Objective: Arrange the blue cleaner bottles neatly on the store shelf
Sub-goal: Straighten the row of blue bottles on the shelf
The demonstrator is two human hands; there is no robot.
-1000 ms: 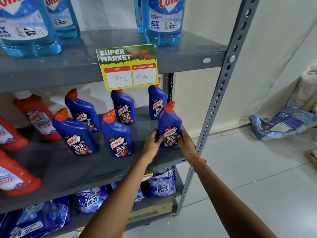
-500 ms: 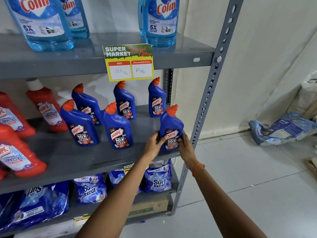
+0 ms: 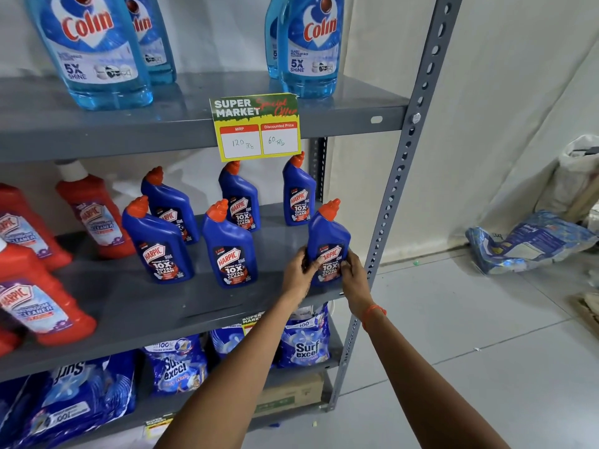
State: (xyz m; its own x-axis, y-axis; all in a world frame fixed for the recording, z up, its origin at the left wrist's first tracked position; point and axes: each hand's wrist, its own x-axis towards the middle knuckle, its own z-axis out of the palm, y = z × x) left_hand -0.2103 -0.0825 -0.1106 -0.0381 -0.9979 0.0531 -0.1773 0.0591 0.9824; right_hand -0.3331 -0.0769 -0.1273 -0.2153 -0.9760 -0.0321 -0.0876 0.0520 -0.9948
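Several blue Harpic cleaner bottles with orange caps stand on the grey middle shelf (image 3: 136,306). The front right bottle (image 3: 329,234) stands near the shelf's right front corner. My left hand (image 3: 299,273) holds its left side and my right hand (image 3: 353,280) holds its right side, both low on the label. Two more front bottles stand to the left: one in the middle (image 3: 228,244) and one further left (image 3: 157,241). Behind them a back row has three bottles, at the left (image 3: 168,202), centre (image 3: 240,196) and right (image 3: 298,192).
Red Harpic bottles (image 3: 94,212) fill the shelf's left part. Light-blue Colin bottles (image 3: 311,43) stand on the top shelf, above a yellow price tag (image 3: 256,128). Surf Excel packs (image 3: 304,341) lie below. The grey upright post (image 3: 395,189) is right beside my right hand. A crumpled bag (image 3: 525,241) lies on the floor.
Both hands have stayed on the front right bottle, which remains upright near the shelf's right front corner. The view has tilted up slightly, showing more of the top shelf.
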